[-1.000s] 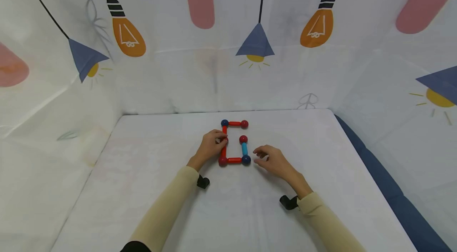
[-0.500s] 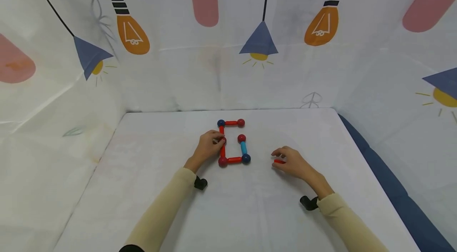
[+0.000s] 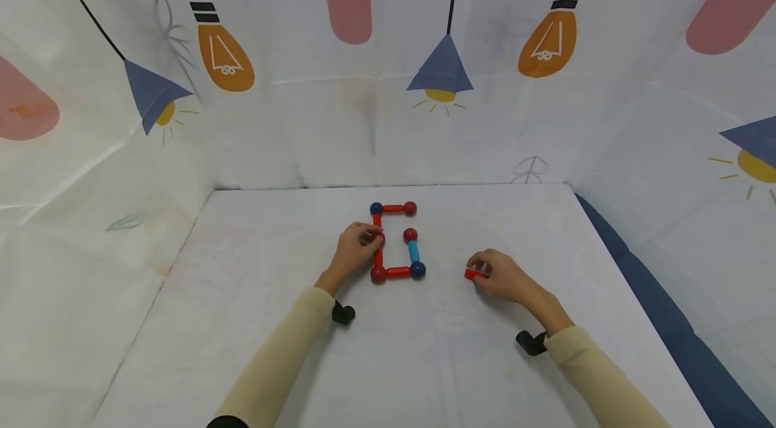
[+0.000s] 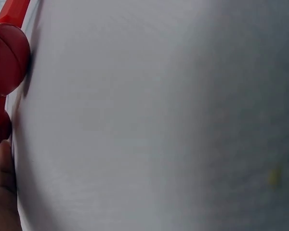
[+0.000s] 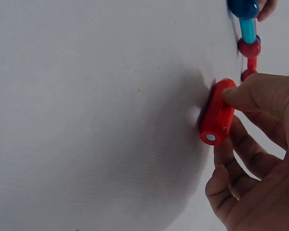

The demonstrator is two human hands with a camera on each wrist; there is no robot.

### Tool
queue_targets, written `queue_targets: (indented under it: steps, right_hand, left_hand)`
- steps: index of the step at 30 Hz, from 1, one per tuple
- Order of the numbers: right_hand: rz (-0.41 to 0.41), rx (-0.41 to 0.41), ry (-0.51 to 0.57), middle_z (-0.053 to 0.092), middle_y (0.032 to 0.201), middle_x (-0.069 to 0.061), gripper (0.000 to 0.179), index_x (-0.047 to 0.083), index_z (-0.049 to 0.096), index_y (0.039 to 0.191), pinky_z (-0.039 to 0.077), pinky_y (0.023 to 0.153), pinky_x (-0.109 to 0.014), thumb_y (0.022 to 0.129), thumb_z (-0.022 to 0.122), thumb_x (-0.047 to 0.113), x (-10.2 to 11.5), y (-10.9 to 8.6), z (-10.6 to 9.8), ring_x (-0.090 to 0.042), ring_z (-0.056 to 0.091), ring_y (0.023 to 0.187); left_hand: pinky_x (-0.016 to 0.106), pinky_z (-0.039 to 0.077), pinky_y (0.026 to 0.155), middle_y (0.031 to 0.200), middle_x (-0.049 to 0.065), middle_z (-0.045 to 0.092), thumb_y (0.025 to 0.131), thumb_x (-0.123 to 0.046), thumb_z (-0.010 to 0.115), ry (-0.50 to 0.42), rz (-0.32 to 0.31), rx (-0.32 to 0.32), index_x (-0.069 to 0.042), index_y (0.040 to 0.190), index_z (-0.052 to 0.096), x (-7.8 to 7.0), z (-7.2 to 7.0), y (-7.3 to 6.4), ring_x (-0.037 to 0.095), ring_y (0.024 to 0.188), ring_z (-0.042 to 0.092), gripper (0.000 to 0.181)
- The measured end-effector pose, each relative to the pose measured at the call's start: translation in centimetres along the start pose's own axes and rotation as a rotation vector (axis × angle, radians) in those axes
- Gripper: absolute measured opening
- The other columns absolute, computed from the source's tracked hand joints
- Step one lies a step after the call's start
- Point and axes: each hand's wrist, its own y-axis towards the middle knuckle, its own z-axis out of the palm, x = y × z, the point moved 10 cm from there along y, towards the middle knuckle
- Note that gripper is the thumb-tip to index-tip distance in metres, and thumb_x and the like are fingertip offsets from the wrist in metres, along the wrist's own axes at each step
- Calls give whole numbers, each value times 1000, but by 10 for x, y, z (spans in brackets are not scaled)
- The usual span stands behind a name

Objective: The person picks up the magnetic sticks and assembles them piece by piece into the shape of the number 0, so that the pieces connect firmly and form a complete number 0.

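Observation:
Red and blue balls joined by magnetic rods form an angular, partly open figure on the white table. My left hand [image 3: 353, 251] pinches the red ball [image 3: 380, 238] halfway up its left side; a fingertip touches that ball in the left wrist view. To the right of the figure, my right hand [image 3: 502, 274] holds a loose red magnetic rod [image 5: 218, 113] between thumb and fingers, low over the table. A pale metal dot shows on the rod's end. The figure's right side has a light-blue rod [image 3: 414, 251] between a red ball [image 3: 410, 234] and a dark-blue ball [image 3: 417, 269].
The white table [image 3: 291, 360] reaches back to a white cloth wall [image 3: 291, 138] printed with lamps and bulbs. Along the table's right edge runs a dark-blue padded strip [image 3: 655, 307]. A red rod [image 3: 393, 209] with a ball at each end tops the figure.
My right hand has moved right, away from the figure, and the red magnetic rod has come into sight in its fingers. My left hand stays at the same ball.

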Motion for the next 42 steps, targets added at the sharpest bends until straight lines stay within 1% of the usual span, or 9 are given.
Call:
queue_targets:
  steps: [4, 8, 12, 15, 23, 26, 32, 37, 42]
  right_hand:
    - [-10, 51, 13, 67, 92, -4, 21, 3, 71, 109, 50, 69, -26, 88, 70, -1, 1, 9, 4, -14, 56, 80]
    - [2, 98, 10, 67, 93, -3, 22, 4, 71, 111, 50, 70, -26, 89, 69, 0, 1, 19, 7, -14, 56, 79]
    - [2, 141, 19, 68, 96, -5, 25, 5, 72, 114, 51, 71, -27, 90, 68, 1, 3, 29, 9, -16, 58, 81]
    - [2, 149, 29, 69, 100, -7, 28, 6, 73, 118, 52, 71, -28, 91, 67, 2, 6, 38, 9, -17, 58, 83]
    - [-9, 106, 75, 71, 110, -12, 30, 6, 71, 125, 56, 73, -31, 96, 67, 8, 21, 71, 3, -19, 64, 88]
    - [0, 92, 97, 71, 113, -13, 31, 6, 70, 127, 57, 73, -31, 97, 66, 9, 26, 83, 4, -19, 66, 88]
    - [29, 8, 136, 70, 119, -14, 32, 9, 68, 130, 60, 83, -37, 98, 66, 14, 31, 107, 1, -27, 68, 99]
    - [56, -53, 194, 70, 122, -15, 33, 10, 67, 131, 60, 90, -43, 99, 65, 16, 29, 119, 0, -31, 70, 105]
    - [55, -99, 232, 70, 122, -15, 32, 11, 66, 131, 59, 94, -45, 99, 66, 16, 31, 127, 0, -33, 71, 107]
  left_hand:
    - [35, 58, 92, 116, 8, 66, 98, -20, 72, -39, -53, 20, -14, 122, 73, 11, 3, 1, 22, 102, 65, 25]
    - [37, 57, 96, 120, 6, 66, 98, -25, 71, -75, -92, 48, -16, 125, 71, 18, 5, 3, 22, 105, 64, 28]
    - [38, 56, 97, 122, 6, 67, 98, -27, 72, -82, -109, 64, -17, 127, 71, 21, 5, 3, 22, 106, 64, 31]
    - [38, 56, 97, 122, 5, 67, 98, -28, 72, -82, -114, 68, -17, 128, 71, 22, 6, 3, 22, 106, 63, 32]
    - [40, 55, 98, 122, 6, 67, 97, -27, 72, -105, -103, 56, -16, 127, 71, 25, 7, 3, 23, 107, 63, 32]
    - [40, 56, 98, 122, 6, 67, 97, -27, 72, -106, -114, 53, -17, 128, 71, 24, 7, 2, 23, 107, 62, 32]
    - [40, 56, 98, 122, 5, 67, 98, -27, 72, -98, -127, 45, -18, 129, 71, 24, 6, 0, 24, 108, 62, 32]
    - [39, 56, 98, 121, 6, 67, 97, -28, 72, -104, -128, 45, -18, 128, 71, 24, 5, -1, 23, 107, 62, 32]
    - [40, 56, 98, 120, 6, 68, 97, -27, 73, -115, -130, 43, -18, 128, 72, 23, 4, -2, 24, 107, 63, 32]
